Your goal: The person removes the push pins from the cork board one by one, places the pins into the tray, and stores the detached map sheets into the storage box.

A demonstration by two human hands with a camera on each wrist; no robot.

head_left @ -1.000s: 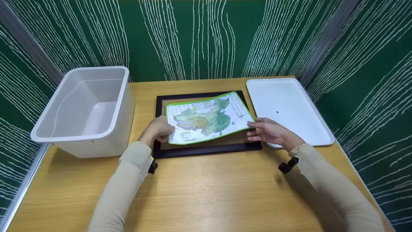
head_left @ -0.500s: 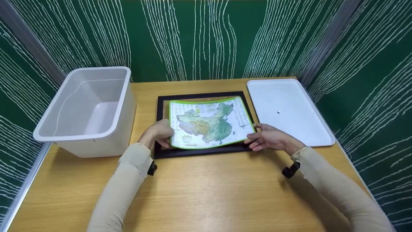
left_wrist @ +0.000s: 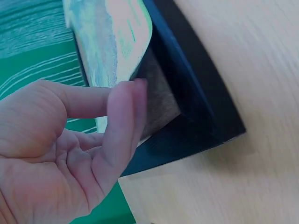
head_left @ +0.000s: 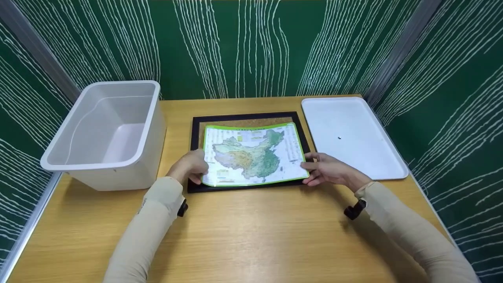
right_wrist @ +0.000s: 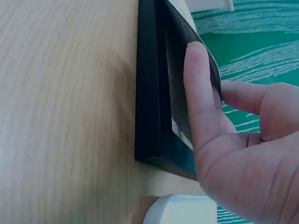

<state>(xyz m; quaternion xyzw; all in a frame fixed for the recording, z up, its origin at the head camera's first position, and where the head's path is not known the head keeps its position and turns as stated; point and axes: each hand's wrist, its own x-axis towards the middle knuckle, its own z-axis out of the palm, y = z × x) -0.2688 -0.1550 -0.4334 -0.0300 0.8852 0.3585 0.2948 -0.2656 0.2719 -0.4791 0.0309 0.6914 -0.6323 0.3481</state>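
A green-edged map sheet [head_left: 251, 155] bows slightly over a dark picture frame [head_left: 243, 115] that has a brown board [head_left: 271, 121] inside it. My left hand [head_left: 191, 165] pinches the sheet's left edge between thumb and fingers, low on that side. On the right edge, my right hand [head_left: 326, 168] pinches it with the thumb on top and the fingers underneath. In the left wrist view the corner of the map [left_wrist: 133, 32] is raised above the frame [left_wrist: 201, 84]. From the right wrist, fingers [right_wrist: 198, 88] show beneath the sheet, over the frame's edge [right_wrist: 149, 93].
To the left stands a deep white bin [head_left: 151, 165]. A shallow white tray [head_left: 353, 118] lies to the right of the frame, with a small dark spot [head_left: 339, 138] on it. Green walls with white lines [head_left: 251, 47] enclose the wooden table [head_left: 255, 232].
The map has come toward me and sits lower and straighter over the frame; its tilt has lessened. Both hands have moved nearer with it, keeping their grip.
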